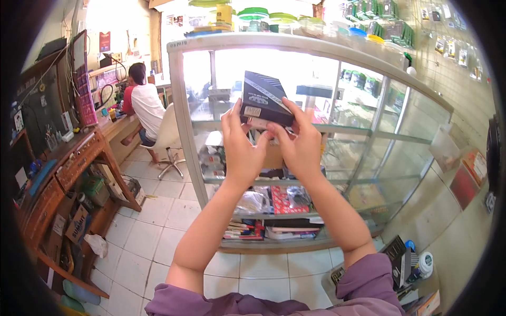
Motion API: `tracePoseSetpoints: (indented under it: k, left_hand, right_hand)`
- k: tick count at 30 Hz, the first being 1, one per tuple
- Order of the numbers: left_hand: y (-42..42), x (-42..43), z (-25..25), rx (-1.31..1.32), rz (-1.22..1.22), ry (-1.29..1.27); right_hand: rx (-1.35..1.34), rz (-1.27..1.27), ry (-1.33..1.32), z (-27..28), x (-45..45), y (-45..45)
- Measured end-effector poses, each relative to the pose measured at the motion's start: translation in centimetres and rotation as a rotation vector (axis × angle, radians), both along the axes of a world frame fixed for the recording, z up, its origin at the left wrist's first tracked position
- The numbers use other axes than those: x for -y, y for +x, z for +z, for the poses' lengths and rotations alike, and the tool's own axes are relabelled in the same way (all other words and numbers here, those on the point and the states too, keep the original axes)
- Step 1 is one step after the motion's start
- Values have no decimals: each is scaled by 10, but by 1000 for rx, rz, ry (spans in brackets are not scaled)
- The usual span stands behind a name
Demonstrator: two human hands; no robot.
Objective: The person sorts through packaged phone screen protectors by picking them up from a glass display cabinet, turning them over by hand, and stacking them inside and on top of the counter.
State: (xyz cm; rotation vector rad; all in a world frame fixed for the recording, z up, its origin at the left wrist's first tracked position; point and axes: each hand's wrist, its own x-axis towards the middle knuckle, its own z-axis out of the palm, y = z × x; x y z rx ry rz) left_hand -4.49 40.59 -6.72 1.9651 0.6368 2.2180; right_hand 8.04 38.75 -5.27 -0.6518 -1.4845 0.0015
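The left hand [242,147] and the right hand [301,138] are close together, raised in front of a glass display cabinet [185,131], and between them they grip a small dark cardboard box [266,100]. The left fingers press on one side of the box and the right fingers on the other, while the thumbs meet at its near lower edge. The box is tilted, with a pale label on its near face and diagonal stripes near its top; its print is too small to read surely.

Beyond the hands, the cabinet's shelves hold packets, among them a red patterned one [287,199], and its bottom level holds a row of books or boxes [243,230]. Containers with green lids [254,14] stand on the cabinet's top. Small packaged goods [463,55] hang on the wall at the right.

To the left, a person [148,102] in a white shirt with red sleeves sits on a white swivel chair [167,127] at a desk. Nearer, a wooden workbench [79,152] stands over a white tiled floor [129,231], with a Summit carton [78,224] beneath it.
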Motion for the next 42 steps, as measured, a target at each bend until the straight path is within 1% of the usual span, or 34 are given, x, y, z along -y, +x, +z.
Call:
tracePoseSetpoints:
  k: [1,2,4,5,6,7,8,10,11,12,14,15,17,18,20,22,24,26,28,30,32,33,35,38,42]
  left_hand:
    - [-9,-20,13,-23,-64,26]
    - [-19,-44,22,-32,-55,29]
    - [-36,-90,37,59,-151,-132]
    - [-42,-109,43,55,-144,-132]
    - [-47,-125,50,84,-41,-199]
    - [-52,-142,55,116,60,-267]
    - [-58,-160,58,116,66,-268]
    - [-67,-198,58,153,95,-393]
    - [-67,-213,56,203,151,-387]
    - [-69,-225,55,210,152,-387]
    - [-75,-243,54,297,7,-500]
    - [-76,-245,57,303,9,-497]
    - [-78,-245,58,266,130,-575]
    - [-81,-257,52,272,136,-570]
    - [-88,-287,34,117,329,-547]
    - [-88,-283,40,119,388,-545]
    - [-85,-278,50,113,452,-548]
    - [-82,-276,58,173,485,-510]
    - [-84,-290,60,180,465,-547]
    - [-84,-305,57,183,439,-584]
    - [-80,-318,50,136,559,-528]
    - [-79,-316,50,133,560,-534]
    - [-76,-305,54,178,433,-565]
    - [-75,-306,54,126,457,-515]
    - [-74,-300,58,73,471,-523]
  right_hand:
    - [5,0,-9,15,-21,-5]
    - [-3,9,-5,27,-46,-9]
    - [43,69,-80,43,-99,-16]
    - [42,104,-139,48,-121,-21]
    - [41,110,-136,53,-142,-27]
    - [51,103,-201,57,-160,-33]
    - [60,95,-271,59,-176,-39]
    - [69,86,-266,63,-198,-47]
    - [76,75,-286,65,-211,-50]
    - [85,62,-306,64,-225,-52]
    - [81,62,-274,62,-246,-56]
    - [76,120,-283,62,-256,-56]
    - [65,244,-311,58,-274,-55]
    - [69,251,-307,54,-285,-55]
    - [138,160,-354,45,-299,-56]
    - [142,157,-377,50,-305,-59]
    - [222,109,-370,53,-313,-63]
    - [271,95,-393,58,-327,-60]
    - [313,75,-408,67,-334,-62]
    - [379,-34,-462,73,-337,-65]
    - [384,-60,-430,77,-339,-68]
    - [381,-72,-451,78,-341,-68]
    - [376,-105,-449,75,-342,-66]
    - [352,-115,-476,76,-330,-65]
    - [392,-139,-468,77,-328,-66]
